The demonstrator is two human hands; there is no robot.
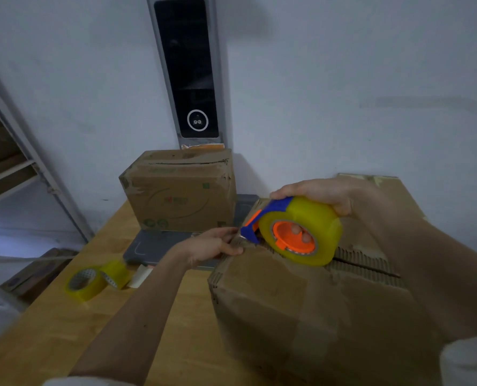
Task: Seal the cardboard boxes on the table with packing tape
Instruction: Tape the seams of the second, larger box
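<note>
The likeliest slip is the tape end lifting off the near box [301, 302] at its far left corner: the left hand [217, 245] pinches there with curled fingers, and if it lets go before the strip is pressed down, a pull on the dispenser [295, 229] would peel the tape back. A skewed pull would also lay the tape beside the seam [368, 264] rather than over it (the gap between the flaps runs off to the right, under the roll). The right hand [320, 195] grips the dispenser from above, fingers through its orange core, and the roll rests on the box top. Its blue cutter end sits just beside the left fingertips. A second box [178, 190] stands farther back on the counter [64, 330], well apart from both hands, with spare rolls [98, 280] lying to the left.
</note>
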